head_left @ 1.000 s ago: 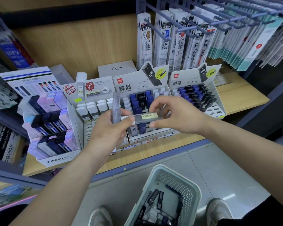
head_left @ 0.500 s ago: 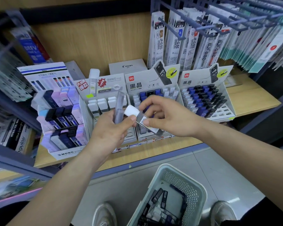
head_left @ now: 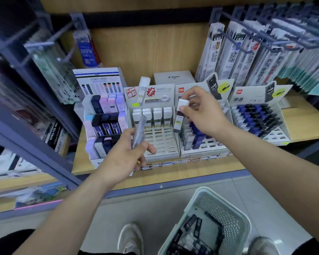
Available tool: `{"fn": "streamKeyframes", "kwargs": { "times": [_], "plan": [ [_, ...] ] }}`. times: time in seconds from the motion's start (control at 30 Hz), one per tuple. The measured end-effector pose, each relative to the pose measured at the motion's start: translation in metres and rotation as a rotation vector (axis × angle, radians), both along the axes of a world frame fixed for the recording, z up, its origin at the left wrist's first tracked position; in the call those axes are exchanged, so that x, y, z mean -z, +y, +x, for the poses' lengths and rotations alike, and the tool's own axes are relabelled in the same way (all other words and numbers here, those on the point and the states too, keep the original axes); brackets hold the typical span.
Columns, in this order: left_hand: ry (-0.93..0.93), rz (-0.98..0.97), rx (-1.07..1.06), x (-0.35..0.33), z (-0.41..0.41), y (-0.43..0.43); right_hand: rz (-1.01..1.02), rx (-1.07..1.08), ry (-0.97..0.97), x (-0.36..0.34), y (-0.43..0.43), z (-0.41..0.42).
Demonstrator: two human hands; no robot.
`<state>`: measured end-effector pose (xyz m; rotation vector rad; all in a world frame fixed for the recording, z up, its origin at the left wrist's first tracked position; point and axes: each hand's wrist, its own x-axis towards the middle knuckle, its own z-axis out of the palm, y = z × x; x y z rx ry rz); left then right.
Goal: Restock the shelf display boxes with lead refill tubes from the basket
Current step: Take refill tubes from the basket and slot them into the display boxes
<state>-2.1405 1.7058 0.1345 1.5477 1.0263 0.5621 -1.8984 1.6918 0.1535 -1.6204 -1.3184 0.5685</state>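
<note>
R hand (head_left: 204,115) pulled white-capped tube (head_left: 179,117) upright, off L hand (head_left: 123,157) w/ grey tube (head_left: 139,131).

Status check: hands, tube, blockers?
Right hand pinches white-capped tube, upright beside display box. Left hand holds grey tube. Empty slots unobstructed.

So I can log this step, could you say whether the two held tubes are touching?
Apart: the head view shows display box slots between the grey tube in the left hand and the white-capped tube.

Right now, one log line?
left hand: holds grey tube | right hand: pinches white-capped tube above display boxes | basket: tubes inside
</note>
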Motion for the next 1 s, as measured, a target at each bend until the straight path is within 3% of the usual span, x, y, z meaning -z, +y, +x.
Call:
{"fn": "streamKeyframes", "kwargs": {
  "times": [0.2, 0.33, 0.8, 1.0],
  "plan": [
    [-0.020, -0.039, -0.064, -0.004, -0.021, 0.006, 0.019, -0.043, -0.162, 0.011, 0.032, -0.030],
    [-0.014, 0.020, -0.168, 0.001, -0.037, 0.011, 0.023, -0.096, -0.201, 0.020, 0.049, -0.057],
    [0.001, 0.053, -0.243, 0.000, -0.058, 0.016, -0.016, -0.160, -0.252, 0.032, 0.059, -0.078],
    [-0.008, 0.056, -0.266, 0.000, -0.060, 0.018, 0.024, -0.172, -0.405, 0.034, 0.063, -0.080]
  ]
}}
